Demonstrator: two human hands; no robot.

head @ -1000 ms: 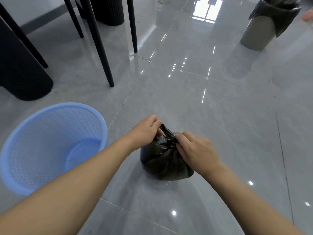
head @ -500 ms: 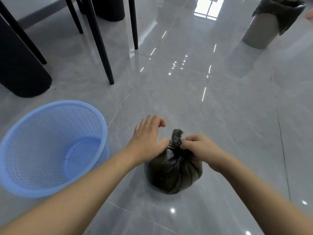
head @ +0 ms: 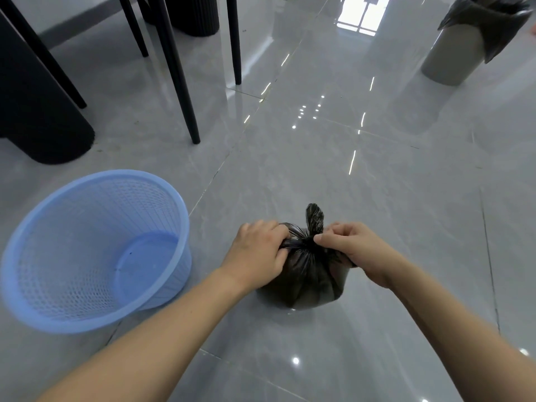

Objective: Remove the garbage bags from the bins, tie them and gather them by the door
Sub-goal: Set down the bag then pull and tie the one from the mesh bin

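From the head camera, a small black garbage bag (head: 307,274) sits on the glossy grey tiled floor (head: 377,198), near the person and a little right of centre. Its neck is gathered into a tight twist, with one short tail (head: 315,217) sticking up on the far side. The left hand (head: 258,253) rests on the bag's left shoulder, its fingers curled and bunched together, gripping the plastic next to the twist. The right hand (head: 352,248) is on the other side, with thumb and forefinger pinching the plastic right at the twist and the other fingers curled around a strand of the bag lower down. Both bare forearms reach in from the near edge. Just left of the bag, close but apart from it, stands a light blue mesh bin (head: 95,250) with no liner in it. Far off at the top right stands a grey bin (head: 446,53) with a black bag (head: 493,21) still draped over its rim. Black chair legs (head: 177,71) and a dark rounded base (head: 37,111) stand at the far left.
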